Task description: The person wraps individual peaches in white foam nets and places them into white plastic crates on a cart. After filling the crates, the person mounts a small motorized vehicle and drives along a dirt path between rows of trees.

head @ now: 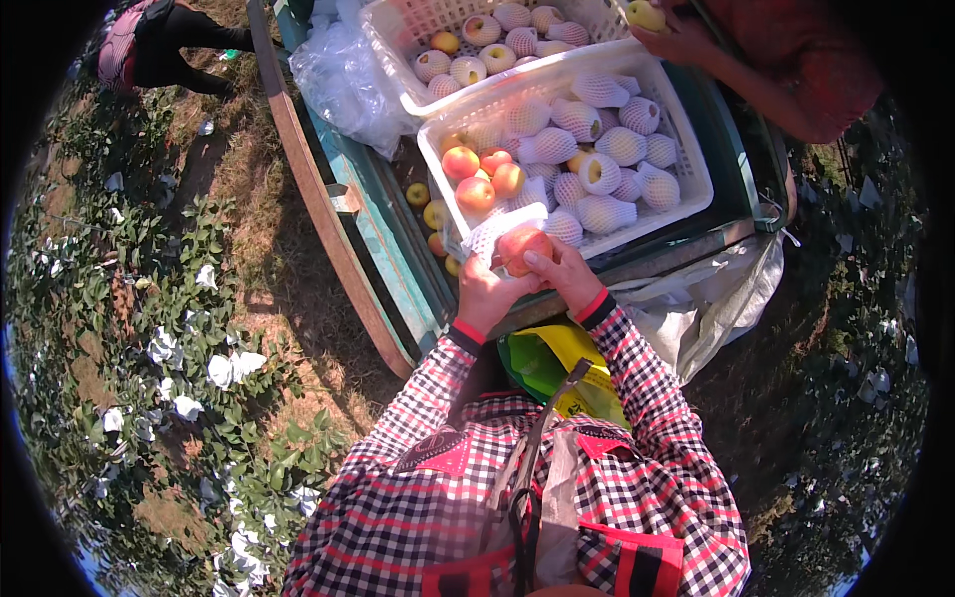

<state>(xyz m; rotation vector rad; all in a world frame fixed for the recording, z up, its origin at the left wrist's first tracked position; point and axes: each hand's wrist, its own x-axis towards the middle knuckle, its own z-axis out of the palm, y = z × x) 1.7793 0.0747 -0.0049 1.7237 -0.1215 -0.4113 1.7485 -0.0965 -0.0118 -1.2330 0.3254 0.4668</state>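
Observation:
A reddish apple is gripped by my right hand, its thumb and fingers around the fruit's lower right side. My left hand is close against it and holds a white foam net sleeve beside the apple. Whether the left fingers also touch the fruit is hard to tell. Both hands are over the near edge of a white plastic crate. In that crate, bare red-yellow apples sit at the left, and several apples in foam nets fill the middle and right.
A second white crate of apples stands behind, on the same green metal cart. Loose apples lie left of the crates, near a clear plastic bag. Another person's hand holds a yellowish apple at upper right. A white sack hangs at the cart's near right.

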